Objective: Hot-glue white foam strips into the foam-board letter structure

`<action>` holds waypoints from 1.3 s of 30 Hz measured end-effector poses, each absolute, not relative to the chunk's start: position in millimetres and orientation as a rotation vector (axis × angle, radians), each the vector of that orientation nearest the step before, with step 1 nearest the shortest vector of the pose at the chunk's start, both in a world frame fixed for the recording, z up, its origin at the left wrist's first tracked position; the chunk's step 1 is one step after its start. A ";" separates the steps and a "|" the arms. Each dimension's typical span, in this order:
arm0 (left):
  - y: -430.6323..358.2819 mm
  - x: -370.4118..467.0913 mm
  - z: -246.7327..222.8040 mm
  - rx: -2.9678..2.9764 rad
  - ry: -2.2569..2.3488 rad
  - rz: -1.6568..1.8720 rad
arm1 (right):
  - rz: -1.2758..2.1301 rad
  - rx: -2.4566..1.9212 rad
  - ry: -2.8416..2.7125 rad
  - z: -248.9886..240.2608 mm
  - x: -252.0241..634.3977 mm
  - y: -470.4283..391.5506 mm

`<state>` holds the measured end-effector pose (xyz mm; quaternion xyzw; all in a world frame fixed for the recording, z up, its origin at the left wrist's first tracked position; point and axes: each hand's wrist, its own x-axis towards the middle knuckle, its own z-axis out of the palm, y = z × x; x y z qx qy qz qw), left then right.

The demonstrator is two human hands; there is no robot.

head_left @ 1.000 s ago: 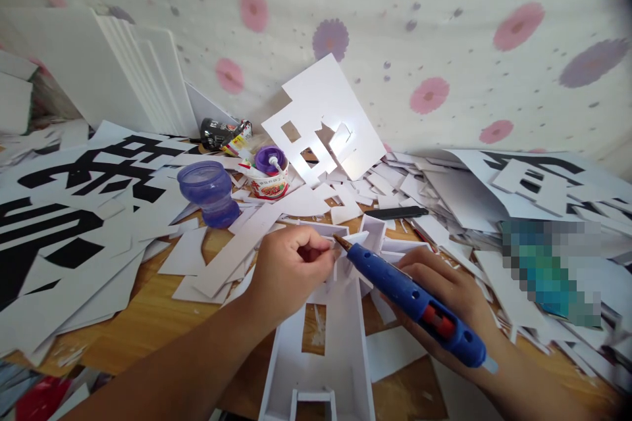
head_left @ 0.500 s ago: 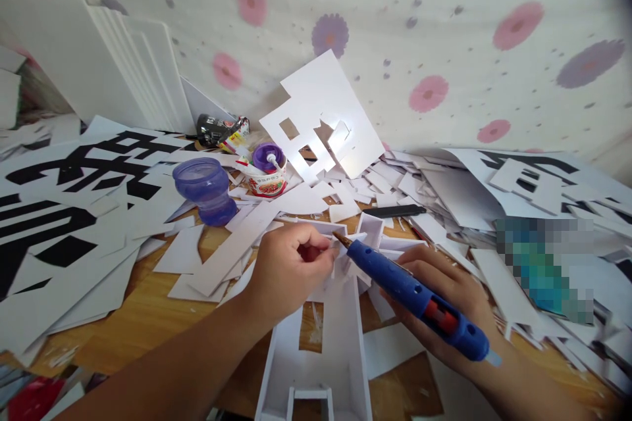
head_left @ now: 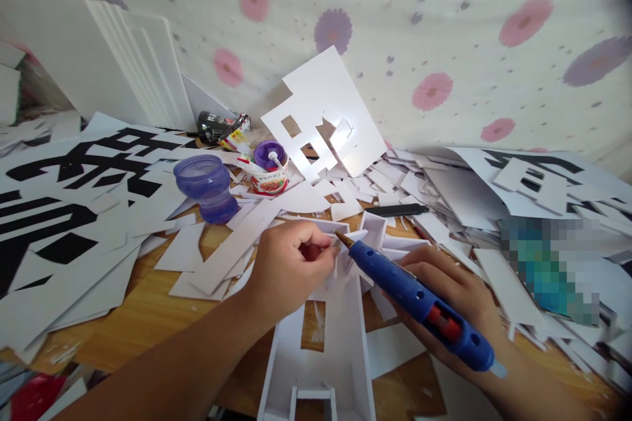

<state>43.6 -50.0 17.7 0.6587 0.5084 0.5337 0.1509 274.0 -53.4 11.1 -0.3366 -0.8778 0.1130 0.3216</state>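
My right hand (head_left: pixel 444 289) is wrapped around a blue hot glue gun (head_left: pixel 412 302) with a stub of clear glue stick at its back end. Its copper-coloured nozzle points left, close to my left fingertips. My left hand (head_left: pixel 296 270) is closed in a pinch on a small white piece (head_left: pixel 340 245), mostly hidden by the fingers. Both hands are over a hollow white foam board form (head_left: pixel 340 335) with upright side walls and a rectangular cutout in its base. The part under my left hand is hidden.
Offcuts (head_left: pixel 217 256) litter the wooden table (head_left: pixel 123 322). Behind are a purple plastic cup (head_left: pixel 205 187), a paper tub (head_left: pixel 269 181), a black cutter (head_left: pixel 397 209) and a leaning cut board (head_left: pixel 340 99). Printed sheets (head_left: pixel 59 204) lie left; white boards (head_left: pixel 123 66) lean at the back left.
The view has shifted very slightly. My left hand keeps its pinch, and the glue gun's nozzle stays at nearly the same spot by the fingertips.
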 end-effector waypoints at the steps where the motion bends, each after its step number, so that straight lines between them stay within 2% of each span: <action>1: -50.0 43.5 18.0 1.902 1.468 1.524 | 0.286 -0.878 -2.305 10.6 273.8 -53.5; 21: -50.1 43.0 16.6 1.895 1.470 1.582 | 0.222 -0.902 -2.335 9.4 274.5 -52.4; 39: -50.4 41.4 18.7 1.871 1.477 1.473 | 0.116 -0.901 -2.378 11.3 268.5 -55.7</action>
